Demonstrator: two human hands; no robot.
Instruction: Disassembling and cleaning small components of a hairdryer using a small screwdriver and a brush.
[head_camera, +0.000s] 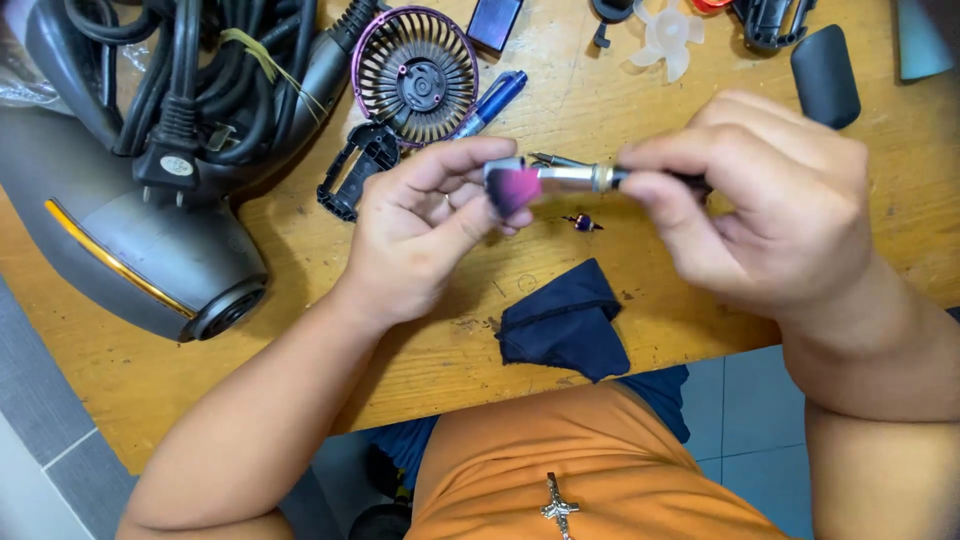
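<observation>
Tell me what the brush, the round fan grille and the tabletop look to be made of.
Brush: soft pink bristles, shiny metal-looking ferrule, dark handle, likely plastic, in the right hand. Fan grille: moulded plastic, matte dark ribs, purple rim. Tabletop: bare wood, grain and scuffs showing.

Orange shirt (600, 470) (cross pendant (559, 508))

wooden table (700, 330), hair dryer (130, 240), dark cloth (565, 320)
</observation>
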